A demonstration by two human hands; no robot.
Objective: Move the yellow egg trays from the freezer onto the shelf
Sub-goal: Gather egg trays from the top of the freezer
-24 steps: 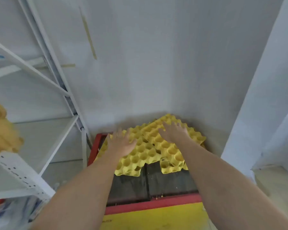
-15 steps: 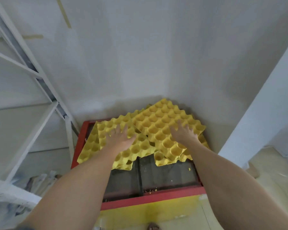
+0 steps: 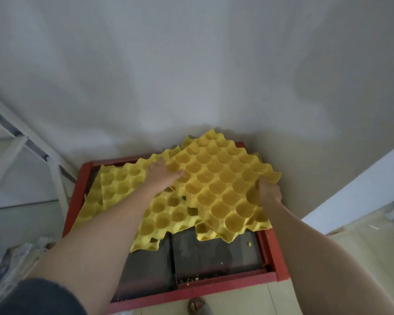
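Note:
Several yellow egg trays lie in a loose, skewed pile on the red-rimmed chest freezer. The top yellow egg tray sits turned like a diamond, cups up. My left hand grips its left corner, fingers over the edge. My right hand holds its right edge, fingers curled under. Another yellow tray lies flat to the left, and one more pokes out beneath toward me. The white metal shelf stands at the far left, only its frame showing.
Dark sliding lids cover the freezer's near half. White walls form a corner right behind the pile. A sandalled foot stands at the freezer's front. Bagged clutter lies on the floor under the shelf.
Both hands went from resting flat on the pile to gripping the top tray's left corner and right edge. The view tilted down and closer, and the shelf slid out of frame.

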